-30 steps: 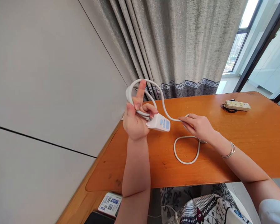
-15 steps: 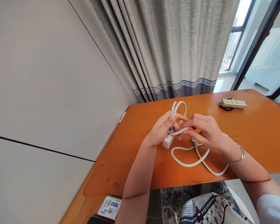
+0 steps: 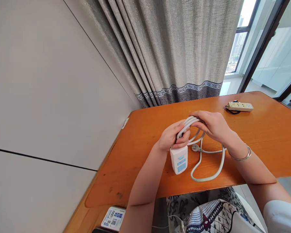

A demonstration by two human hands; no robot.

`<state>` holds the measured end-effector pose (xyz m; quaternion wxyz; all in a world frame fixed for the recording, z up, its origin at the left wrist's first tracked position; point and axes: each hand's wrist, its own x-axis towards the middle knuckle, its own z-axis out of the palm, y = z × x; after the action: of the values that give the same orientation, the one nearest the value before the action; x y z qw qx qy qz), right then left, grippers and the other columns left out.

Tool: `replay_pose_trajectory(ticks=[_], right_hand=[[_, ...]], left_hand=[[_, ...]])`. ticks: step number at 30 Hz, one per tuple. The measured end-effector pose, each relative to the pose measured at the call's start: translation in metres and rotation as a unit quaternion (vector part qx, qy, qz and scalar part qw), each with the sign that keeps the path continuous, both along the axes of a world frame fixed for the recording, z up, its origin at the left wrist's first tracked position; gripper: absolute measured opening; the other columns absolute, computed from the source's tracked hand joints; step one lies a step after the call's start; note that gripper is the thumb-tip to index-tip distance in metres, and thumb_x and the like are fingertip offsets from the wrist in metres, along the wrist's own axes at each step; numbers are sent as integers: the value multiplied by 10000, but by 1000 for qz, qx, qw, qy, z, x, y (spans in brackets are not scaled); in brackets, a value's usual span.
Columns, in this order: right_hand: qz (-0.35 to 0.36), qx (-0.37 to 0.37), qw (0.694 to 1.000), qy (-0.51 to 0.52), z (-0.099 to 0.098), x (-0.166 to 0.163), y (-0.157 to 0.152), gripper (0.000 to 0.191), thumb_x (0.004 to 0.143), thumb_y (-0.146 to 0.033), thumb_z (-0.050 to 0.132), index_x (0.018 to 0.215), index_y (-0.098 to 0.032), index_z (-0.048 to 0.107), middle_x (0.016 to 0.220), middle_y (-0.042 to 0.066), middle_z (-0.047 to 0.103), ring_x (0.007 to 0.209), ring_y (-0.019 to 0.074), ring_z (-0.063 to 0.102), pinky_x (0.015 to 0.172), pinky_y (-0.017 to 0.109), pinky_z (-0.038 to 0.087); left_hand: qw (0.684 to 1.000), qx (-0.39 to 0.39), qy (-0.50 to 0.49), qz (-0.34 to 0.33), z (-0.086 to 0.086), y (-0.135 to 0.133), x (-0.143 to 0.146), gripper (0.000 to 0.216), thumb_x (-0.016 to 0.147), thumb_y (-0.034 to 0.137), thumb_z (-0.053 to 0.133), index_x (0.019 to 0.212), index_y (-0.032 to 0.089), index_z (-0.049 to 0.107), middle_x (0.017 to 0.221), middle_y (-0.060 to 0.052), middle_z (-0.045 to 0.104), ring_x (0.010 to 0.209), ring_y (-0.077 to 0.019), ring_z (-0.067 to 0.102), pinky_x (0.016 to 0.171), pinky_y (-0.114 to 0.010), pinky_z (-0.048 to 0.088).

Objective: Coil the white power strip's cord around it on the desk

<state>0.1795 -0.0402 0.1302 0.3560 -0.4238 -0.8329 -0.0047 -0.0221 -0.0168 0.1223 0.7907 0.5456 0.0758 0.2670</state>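
My left hand point(image 3: 176, 136) is closed around several loops of a white power cord point(image 3: 189, 121). Just below its fingers hangs a small white power strip point(image 3: 179, 160) with pale blue sockets facing me. My right hand point(image 3: 210, 124) grips the same loops at their far right end, thumb beneath and fingers over the top. A loose length of the cord droops in a curve towards the table's near edge. Its round plug point(image 3: 195, 148) lies under the right hand, by the tabletop.
A cream power strip point(image 3: 240, 106) with a black cord lies at the back right of the wooden table point(image 3: 135, 155). A white and blue box point(image 3: 113, 217) sits low at the near left. Grey curtains point(image 3: 179, 48) hang behind, and a pale panel stands on the left.
The cord loops, upright before, now lie stretched between both hands. The white power strip has turned, so its blue sockets show. My right hand has moved up onto the loops.
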Motion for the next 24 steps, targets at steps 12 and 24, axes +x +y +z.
replay_pose_trajectory(ticks=[12, 24], right_hand=[[167, -200, 946, 194, 5, 1, 1, 571, 928, -705, 496, 734, -174, 574, 494, -46, 492, 446, 76, 432, 470, 208, 331], [314, -411, 803, 297, -11, 2, 20, 623, 746, -579, 809, 1135, -176, 535, 807, -39, 583, 627, 83, 585, 572, 219, 538]], left_hand=[[996, 16, 13, -91, -3, -6, 2, 531, 853, 658, 635, 713, 210, 387, 460, 128, 284, 277, -10, 157, 303, -146, 134], [975, -19, -115, 188, 10, -13, -8, 583, 949, 672, 440, 673, 215, 205, 763, -52, 750, 285, -32, 318, 272, -185, 161]])
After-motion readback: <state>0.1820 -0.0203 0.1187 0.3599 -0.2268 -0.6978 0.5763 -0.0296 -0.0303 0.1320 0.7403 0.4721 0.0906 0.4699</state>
